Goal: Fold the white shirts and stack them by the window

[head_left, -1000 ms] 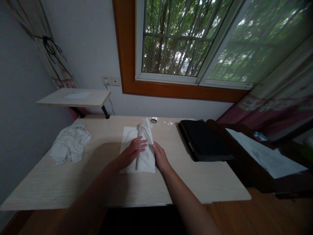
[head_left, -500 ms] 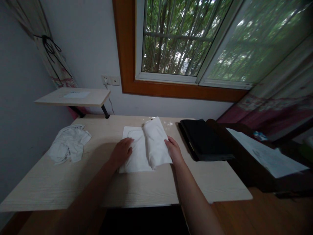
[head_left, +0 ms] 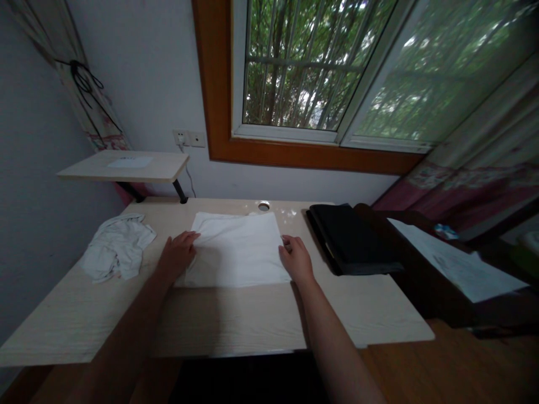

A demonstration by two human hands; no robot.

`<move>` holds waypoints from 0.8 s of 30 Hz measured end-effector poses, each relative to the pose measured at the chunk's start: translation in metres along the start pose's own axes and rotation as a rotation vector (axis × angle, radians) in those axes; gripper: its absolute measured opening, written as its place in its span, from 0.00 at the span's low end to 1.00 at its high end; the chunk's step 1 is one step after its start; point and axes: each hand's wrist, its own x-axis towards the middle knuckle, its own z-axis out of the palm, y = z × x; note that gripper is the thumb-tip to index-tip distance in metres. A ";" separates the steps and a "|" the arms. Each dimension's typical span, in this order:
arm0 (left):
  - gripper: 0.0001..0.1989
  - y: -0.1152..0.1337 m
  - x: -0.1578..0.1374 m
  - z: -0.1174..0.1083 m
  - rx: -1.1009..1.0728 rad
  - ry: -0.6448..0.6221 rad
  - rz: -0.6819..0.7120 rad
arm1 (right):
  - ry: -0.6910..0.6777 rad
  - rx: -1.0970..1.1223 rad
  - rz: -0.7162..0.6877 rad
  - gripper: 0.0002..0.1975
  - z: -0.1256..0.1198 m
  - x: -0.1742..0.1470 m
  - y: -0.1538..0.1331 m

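A white cloth (head_left: 240,249), apparently a folded garment, lies spread flat as a broad rectangle on the pale wooden desk (head_left: 252,320). At its left edge is my left hand (head_left: 179,255), fingers bent over the border and thumb below them. My right hand (head_left: 298,258) pinches the opposite edge between thumb and curled fingers. The forearm's shadow darkens the cloth's left half. A second white cloth (head_left: 118,247) sits crumpled at the desk's left side, touched by neither hand.
A black folder-like case (head_left: 353,238) lies right of my right hand. A small raised shelf (head_left: 164,165) stands at the back left. Near the wall is a round desk hole (head_left: 264,206). A dark surface with a paper sheet (head_left: 455,261) adjoins on the right.
The bulky fold on the cloth's right half has been flattened, and the cloth reaches farther left. My left hand has moved left to its edge; my right hand has stayed nearly in place.
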 end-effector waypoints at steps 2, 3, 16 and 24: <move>0.25 -0.018 -0.001 0.001 -0.082 0.044 -0.030 | -0.009 -0.083 -0.110 0.17 0.001 0.000 -0.006; 0.26 -0.025 -0.002 0.003 -0.132 0.071 -0.048 | -0.017 -0.112 -0.165 0.17 0.001 0.000 -0.009; 0.29 -0.007 -0.015 -0.008 -0.376 0.103 0.011 | -0.280 0.042 -0.506 0.13 0.012 -0.007 -0.029; 0.29 0.040 -0.021 -0.018 -0.209 -0.051 0.343 | -0.293 0.041 -0.491 0.12 0.009 -0.006 -0.031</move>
